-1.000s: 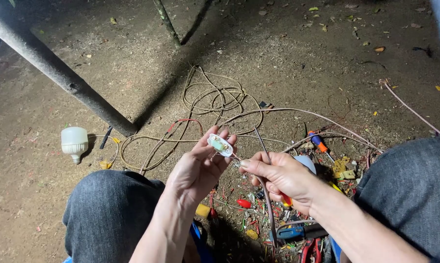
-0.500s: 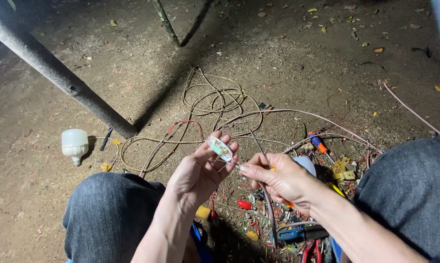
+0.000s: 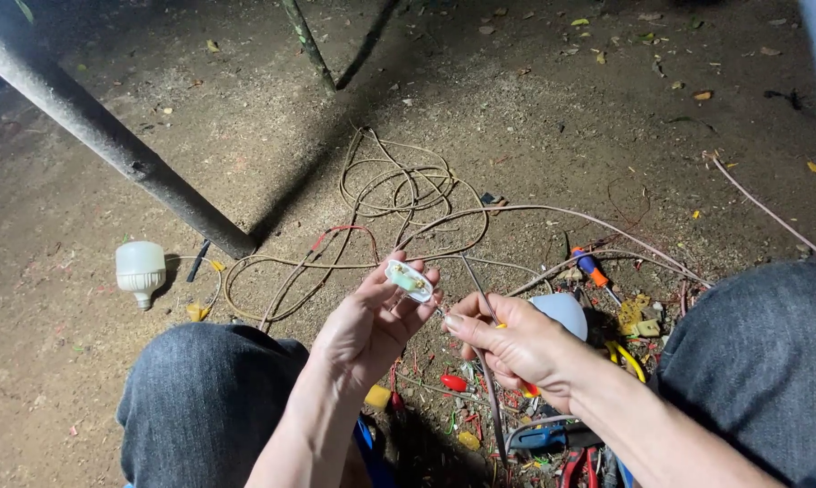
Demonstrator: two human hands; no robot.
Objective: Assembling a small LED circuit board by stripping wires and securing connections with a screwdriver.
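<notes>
Right now your left hand [image 3: 367, 325] pinches a small white plug part [image 3: 409, 280] between thumb and fingertips, raised over the dirt ground [image 3: 562, 117] between your knees. Your right hand [image 3: 516, 348] is curled shut around a thin cable [image 3: 480, 294] and what looks like a tool handle, though its shape is mostly hidden. The plug part seems light, rigid and brittle plastic with small metal contacts, so grip its edges, not the contacts. The cable looks limp and springy; hold it close to its end. A white bulb [image 3: 140, 269] lies well to the left, and coiled wire [image 3: 399, 185] lies beyond your hands.
</notes>
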